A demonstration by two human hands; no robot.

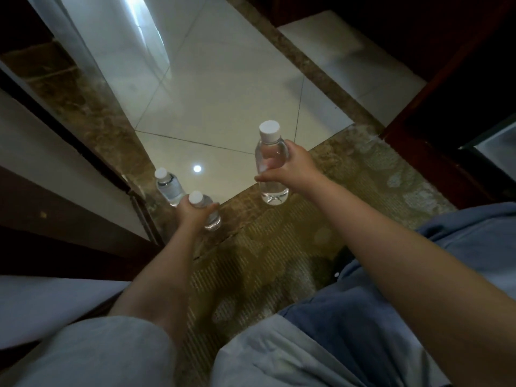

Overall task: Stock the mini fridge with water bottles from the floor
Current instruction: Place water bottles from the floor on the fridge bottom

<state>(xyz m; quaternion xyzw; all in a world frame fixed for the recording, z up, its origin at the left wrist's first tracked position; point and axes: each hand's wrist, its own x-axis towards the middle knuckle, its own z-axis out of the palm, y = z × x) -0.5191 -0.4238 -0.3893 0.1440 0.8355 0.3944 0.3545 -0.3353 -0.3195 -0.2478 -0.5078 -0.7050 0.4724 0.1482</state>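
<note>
I had my right hand (290, 170) wrapped round the middle of a clear bottle (272, 166), thumb across its front and fingers (289, 148) curled behind, a firm closed hold with the white cap (269, 129) standing free above the grip and the base showing below it; the bottle was upright, and I could not tell whether its base touched the floor or hung just above the brown marble strip (349, 174) under it. My left hand (192, 215) was lower and to the left of that grip, closed over the shoulder of a second bottle (208, 212), its cap (196, 197) poking up between thumb and fingers and its base below my hand on the marble. Just beyond my left grip, touching or nearly touching my fingers, a third bottle (169, 188) stood ungripped near the dark door frame (83, 152). Pale glossy tiles (217, 107) lay ahead of both hands. Off to the far right of my right grip I saw a dark edge of what might have been the fridge (491, 141), well apart from every bottle
</note>
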